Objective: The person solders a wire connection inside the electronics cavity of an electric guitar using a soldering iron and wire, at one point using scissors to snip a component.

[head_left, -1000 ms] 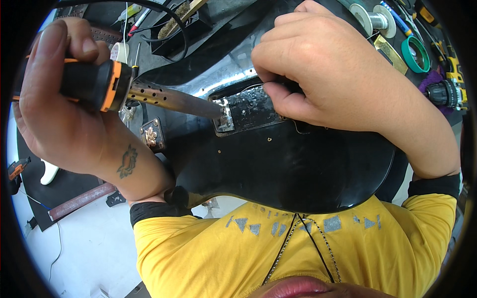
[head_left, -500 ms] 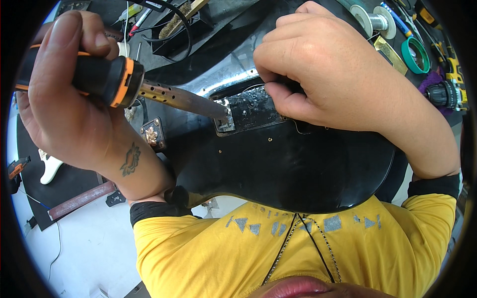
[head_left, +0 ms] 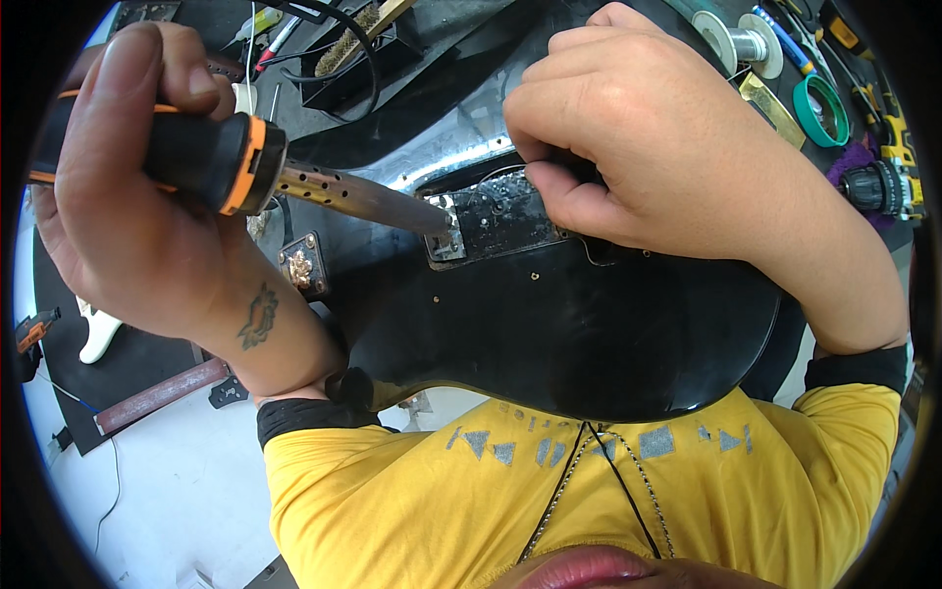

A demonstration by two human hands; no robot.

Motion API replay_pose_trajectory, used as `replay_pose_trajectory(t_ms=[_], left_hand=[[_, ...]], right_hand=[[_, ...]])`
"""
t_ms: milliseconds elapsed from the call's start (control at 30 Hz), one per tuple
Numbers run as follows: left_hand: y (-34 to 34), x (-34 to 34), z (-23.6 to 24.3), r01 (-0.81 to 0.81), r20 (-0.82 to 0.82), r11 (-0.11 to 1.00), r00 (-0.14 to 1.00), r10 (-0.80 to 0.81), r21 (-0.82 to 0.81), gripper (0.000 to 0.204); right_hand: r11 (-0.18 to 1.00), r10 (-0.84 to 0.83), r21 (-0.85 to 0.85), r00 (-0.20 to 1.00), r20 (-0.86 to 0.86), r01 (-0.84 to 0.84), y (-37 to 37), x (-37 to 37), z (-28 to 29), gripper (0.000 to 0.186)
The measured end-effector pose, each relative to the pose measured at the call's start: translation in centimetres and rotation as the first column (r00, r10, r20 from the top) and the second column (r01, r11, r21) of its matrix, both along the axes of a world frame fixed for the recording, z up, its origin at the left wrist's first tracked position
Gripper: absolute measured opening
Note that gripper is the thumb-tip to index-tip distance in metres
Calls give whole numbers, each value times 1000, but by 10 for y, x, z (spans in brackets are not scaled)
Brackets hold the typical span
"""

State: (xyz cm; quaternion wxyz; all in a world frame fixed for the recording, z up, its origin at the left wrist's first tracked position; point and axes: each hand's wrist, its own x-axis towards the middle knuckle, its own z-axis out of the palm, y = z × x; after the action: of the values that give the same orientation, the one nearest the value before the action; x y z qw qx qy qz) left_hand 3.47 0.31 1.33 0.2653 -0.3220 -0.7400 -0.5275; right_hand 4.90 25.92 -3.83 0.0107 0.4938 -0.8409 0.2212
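Note:
A glossy black electric guitar body [head_left: 589, 339] lies back side up in front of me. My left hand [head_left: 137, 211] is wrapped round the black and orange handle of a soldering iron [head_left: 339, 192]. The iron slants down to the right, its end at a small metal plate [head_left: 449, 243] at the left end of an open cavity [head_left: 510, 222]. Over the cavity's right end, my right hand [head_left: 638, 137] is closed with bent fingers; its fingertips are partly hidden, and I cannot make out what they hold. A thin wire [head_left: 593, 259] curves out below them.
A solder spool [head_left: 736, 41], a green ring-shaped roll [head_left: 820, 110] and a yellow drill [head_left: 895, 167] sit at the far right. At the far left, a black box [head_left: 365, 80] holds a brush, with a black cable [head_left: 375, 74] looping over it. A metal neck plate [head_left: 302, 265] lies near my left wrist.

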Motion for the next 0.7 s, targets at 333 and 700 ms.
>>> replay_pose_trajectory(t_ms=[333,700], left_hand=[[-21,-6,10,17,48,996,999,-21,85,14],[-55,13,2,-36,208,896,976,-63,443,14]], right_hand=[[999,-47,-19,996,-78,46,-5,2,-19,19],[964,-149,-229,988,-51,133,-19,9,-26,14]])
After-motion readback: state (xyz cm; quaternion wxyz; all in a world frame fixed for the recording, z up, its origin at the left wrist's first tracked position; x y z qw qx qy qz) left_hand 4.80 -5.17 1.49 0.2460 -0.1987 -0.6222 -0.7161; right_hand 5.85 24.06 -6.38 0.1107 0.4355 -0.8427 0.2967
